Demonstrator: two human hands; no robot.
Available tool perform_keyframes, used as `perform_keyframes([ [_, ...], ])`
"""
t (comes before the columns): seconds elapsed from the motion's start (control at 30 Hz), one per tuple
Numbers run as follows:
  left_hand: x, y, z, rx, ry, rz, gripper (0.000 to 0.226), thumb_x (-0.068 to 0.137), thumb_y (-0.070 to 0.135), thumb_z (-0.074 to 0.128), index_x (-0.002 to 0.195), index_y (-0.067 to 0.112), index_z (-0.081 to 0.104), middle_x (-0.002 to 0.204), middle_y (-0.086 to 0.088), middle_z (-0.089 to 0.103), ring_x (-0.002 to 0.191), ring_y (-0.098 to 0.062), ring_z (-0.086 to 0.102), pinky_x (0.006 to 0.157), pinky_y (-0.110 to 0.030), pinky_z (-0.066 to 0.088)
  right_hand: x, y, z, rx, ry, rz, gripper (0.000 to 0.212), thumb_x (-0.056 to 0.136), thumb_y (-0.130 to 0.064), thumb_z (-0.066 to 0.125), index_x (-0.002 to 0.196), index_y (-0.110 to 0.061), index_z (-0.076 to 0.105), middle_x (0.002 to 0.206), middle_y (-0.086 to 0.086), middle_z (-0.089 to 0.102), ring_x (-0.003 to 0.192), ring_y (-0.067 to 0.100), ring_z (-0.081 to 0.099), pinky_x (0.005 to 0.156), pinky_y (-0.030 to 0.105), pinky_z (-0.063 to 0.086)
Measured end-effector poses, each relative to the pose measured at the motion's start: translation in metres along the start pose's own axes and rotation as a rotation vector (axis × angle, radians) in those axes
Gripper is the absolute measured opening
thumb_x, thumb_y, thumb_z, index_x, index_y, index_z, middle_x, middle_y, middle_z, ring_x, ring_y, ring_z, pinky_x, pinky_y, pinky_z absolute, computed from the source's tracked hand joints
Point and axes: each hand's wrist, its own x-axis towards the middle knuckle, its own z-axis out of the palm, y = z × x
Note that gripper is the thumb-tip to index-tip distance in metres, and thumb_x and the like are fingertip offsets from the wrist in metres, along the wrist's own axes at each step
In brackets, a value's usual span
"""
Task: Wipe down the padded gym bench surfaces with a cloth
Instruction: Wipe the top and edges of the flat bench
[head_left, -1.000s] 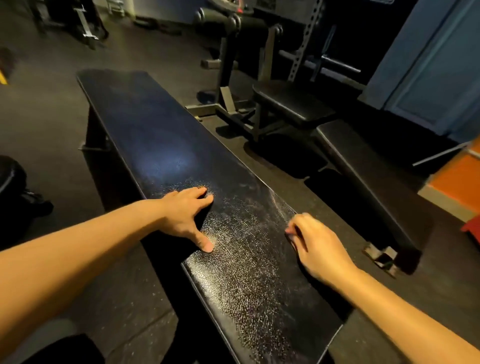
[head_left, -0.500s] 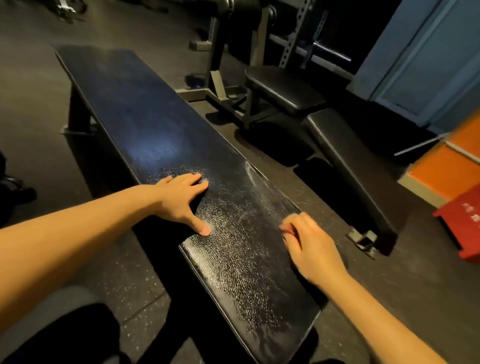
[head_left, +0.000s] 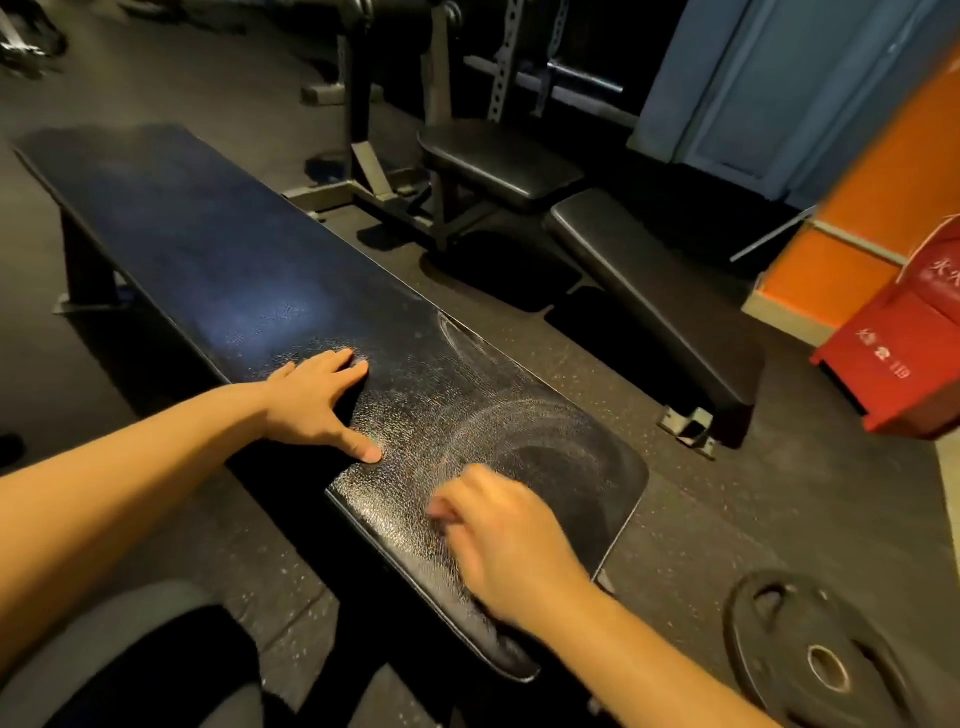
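The long black padded bench (head_left: 249, 270) runs from the far left to the near right. Its near end is speckled with wet droplets and curved wipe streaks. My left hand (head_left: 311, 400) lies flat on the pad by its left edge, fingers straight and thumb spread. My right hand (head_left: 509, 545) is blurred at the near end of the pad, with its fingers curled down against the surface. The cloth is hidden under that hand.
A second black bench (head_left: 654, 306) with a separate seat pad (head_left: 498, 161) stands to the right on a metal frame. A weight plate (head_left: 826, 660) lies on the floor at the near right. A red box (head_left: 904, 358) and an orange wall base sit further right.
My right hand has slid from the pad's right edge toward its near end, leaving curved streaks. The view has swung right and down. My left hand stays pressed in place.
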Motion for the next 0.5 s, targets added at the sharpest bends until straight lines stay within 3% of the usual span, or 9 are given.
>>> perform_keyframes([
  [0.13,0.000,0.003,-0.001,-0.009,0.014,0.000,0.182,0.007,0.113,0.026,0.164,0.026,-0.003,0.172,0.000,-0.012,0.158,-0.021,-0.008,0.127,-0.054,0.000,0.011,0.098,-0.045,-0.196,0.187,0.454,0.013,0.098,-0.025,0.053,0.105,-0.025,0.064,0.108,0.000,0.063,0.100,0.029,0.064,0.081,0.039,0.049],
  [0.2,-0.003,0.005,-0.003,-0.014,0.025,-0.007,0.180,0.010,0.113,0.030,0.164,0.025,-0.002,0.172,0.000,-0.010,0.158,-0.021,-0.007,0.127,-0.054,0.002,0.049,0.108,-0.044,-0.260,0.262,0.537,0.012,0.099,-0.022,0.053,0.108,-0.019,0.061,0.111,0.006,0.062,0.102,0.033,0.063,0.079,0.040,0.046],
  [0.27,-0.008,0.009,-0.003,-0.008,0.050,-0.012,0.168,0.025,0.111,0.040,0.165,0.025,0.002,0.172,0.000,-0.006,0.159,-0.022,-0.002,0.127,-0.052,0.007,0.081,0.067,-0.022,-0.239,0.259,0.486,0.014,0.098,-0.019,0.054,0.109,-0.018,0.062,0.111,0.008,0.061,0.100,0.033,0.062,0.078,0.040,0.048],
  [0.37,-0.019,0.009,0.001,0.055,0.211,0.003,0.129,0.060,0.095,0.061,0.162,0.022,0.028,0.171,-0.003,0.016,0.156,-0.024,0.019,0.125,-0.044,0.020,0.056,-0.022,0.014,-0.078,0.062,0.138,0.012,0.095,-0.014,0.058,0.104,-0.021,0.062,0.104,0.002,0.056,0.092,0.027,0.058,0.076,0.039,0.049],
  [0.43,-0.035,0.001,0.010,0.032,0.389,0.042,0.095,0.076,0.078,0.068,0.152,0.023,0.049,0.166,-0.003,0.032,0.151,-0.023,0.033,0.122,-0.043,0.029,0.002,-0.030,0.014,-0.036,-0.037,-0.068,0.011,0.091,-0.018,0.058,0.101,-0.024,0.059,0.101,-0.002,0.055,0.088,0.026,0.059,0.075,0.040,0.050],
  [0.5,-0.055,-0.008,0.022,-0.070,0.468,0.059,0.086,0.078,0.075,0.067,0.146,0.023,0.056,0.161,-0.001,0.041,0.146,-0.022,0.040,0.120,-0.045,0.035,-0.031,0.007,-0.008,-0.038,0.019,0.019,0.015,0.089,-0.026,0.056,0.101,-0.031,0.062,0.102,-0.007,0.059,0.090,0.023,0.063,0.075,0.038,0.051],
])
